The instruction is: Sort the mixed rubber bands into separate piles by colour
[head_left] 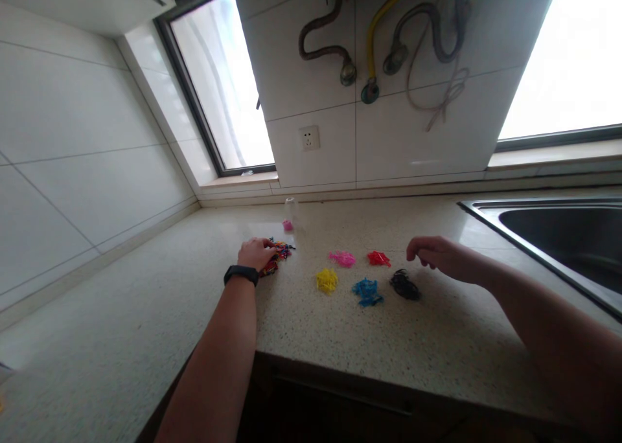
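Five small sorted heaps of rubber bands lie on the speckled counter, well back from its front edge: a pink heap, a red heap, a yellow heap, a blue heap and a black heap. To their left sits a mixed pile of many colours. Left hand, a black band on its wrist, rests on that pile with fingers curled down into it; whether it grips any I cannot tell. Right hand hovers loosely curled just above and beside the black heap, holding nothing visible. A clear bottle stands nearer the back wall, and a steel sink fills the counter's right end.
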The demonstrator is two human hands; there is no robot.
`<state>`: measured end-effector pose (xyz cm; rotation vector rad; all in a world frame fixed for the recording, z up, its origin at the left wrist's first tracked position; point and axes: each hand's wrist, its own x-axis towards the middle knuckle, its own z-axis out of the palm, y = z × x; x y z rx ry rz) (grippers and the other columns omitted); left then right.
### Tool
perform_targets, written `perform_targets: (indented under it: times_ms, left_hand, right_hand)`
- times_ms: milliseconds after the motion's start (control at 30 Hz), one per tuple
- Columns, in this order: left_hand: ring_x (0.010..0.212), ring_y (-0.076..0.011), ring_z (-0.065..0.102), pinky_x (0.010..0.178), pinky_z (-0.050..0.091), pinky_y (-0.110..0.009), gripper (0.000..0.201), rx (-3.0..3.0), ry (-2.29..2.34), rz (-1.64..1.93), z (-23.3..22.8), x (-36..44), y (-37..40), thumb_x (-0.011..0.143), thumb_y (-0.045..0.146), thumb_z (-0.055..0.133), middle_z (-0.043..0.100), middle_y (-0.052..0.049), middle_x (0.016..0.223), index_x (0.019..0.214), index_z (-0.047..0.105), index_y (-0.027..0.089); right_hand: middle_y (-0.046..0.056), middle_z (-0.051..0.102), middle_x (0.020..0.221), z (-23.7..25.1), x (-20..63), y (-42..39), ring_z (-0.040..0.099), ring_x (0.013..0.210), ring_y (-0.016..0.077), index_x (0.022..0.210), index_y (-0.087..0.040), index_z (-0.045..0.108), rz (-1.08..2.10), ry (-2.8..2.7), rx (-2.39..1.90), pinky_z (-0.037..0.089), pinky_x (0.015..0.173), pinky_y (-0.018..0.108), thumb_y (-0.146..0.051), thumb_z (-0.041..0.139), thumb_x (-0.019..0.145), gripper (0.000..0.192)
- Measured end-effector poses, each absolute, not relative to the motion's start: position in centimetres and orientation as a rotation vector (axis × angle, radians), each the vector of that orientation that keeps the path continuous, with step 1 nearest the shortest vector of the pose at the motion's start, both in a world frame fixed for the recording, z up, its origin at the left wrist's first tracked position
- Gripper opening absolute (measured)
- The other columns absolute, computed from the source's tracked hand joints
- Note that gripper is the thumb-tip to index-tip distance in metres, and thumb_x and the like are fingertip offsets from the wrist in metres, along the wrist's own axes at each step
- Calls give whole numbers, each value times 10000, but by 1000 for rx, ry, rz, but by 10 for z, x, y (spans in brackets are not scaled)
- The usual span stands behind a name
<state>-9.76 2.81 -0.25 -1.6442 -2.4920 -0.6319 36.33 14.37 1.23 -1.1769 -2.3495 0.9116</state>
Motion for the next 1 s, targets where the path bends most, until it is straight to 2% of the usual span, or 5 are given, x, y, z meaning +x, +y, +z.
perform_targets:
  times_ms: [367, 600, 833, 1000]
  left_hand:
    - [887, -243, 682, 766, 494, -310, 299, -1659, -2547, -643, -8, -103, 34, 781, 468, 646, 762, -88, 946, 945, 796, 268]
    - [809, -247, 684, 700, 480, -312, 359, -1719, -2515, -750, -8, -103, 32, 776, 558, 638, 763, -98, 870, 897, 799, 261]
    - [824, -248, 679, 715, 484, -317, 290, -1705, -2530, -746, -9, -103, 34, 757, 483, 673, 762, -99, 891, 891, 800, 260]
    - [840, -265, 680, 734, 490, -342, 322, -1690, -2549, -737, -8, -103, 33, 786, 513, 629, 760, -107, 897, 898, 800, 265]
  right_hand:
    - [35, 589, 692, 15, 363, 141, 531, 642, 163, 848, -189, 683, 869, -2387, -1148, 423, 583, 268, -270, 470, 770, 241]
    - [33, 597, 688, 14, 363, 140, 542, 649, 163, 825, -196, 686, 854, -2377, -1121, 429, 599, 272, -247, 466, 766, 233]
    - [21, 581, 674, 12, 364, 142, 525, 622, 156, 847, -192, 686, 861, -2388, -1124, 413, 583, 269, -247, 462, 767, 244]
    - [25, 584, 677, 13, 363, 140, 530, 632, 156, 833, -187, 686, 863, -2383, -1105, 413, 587, 266, -263, 468, 763, 241]
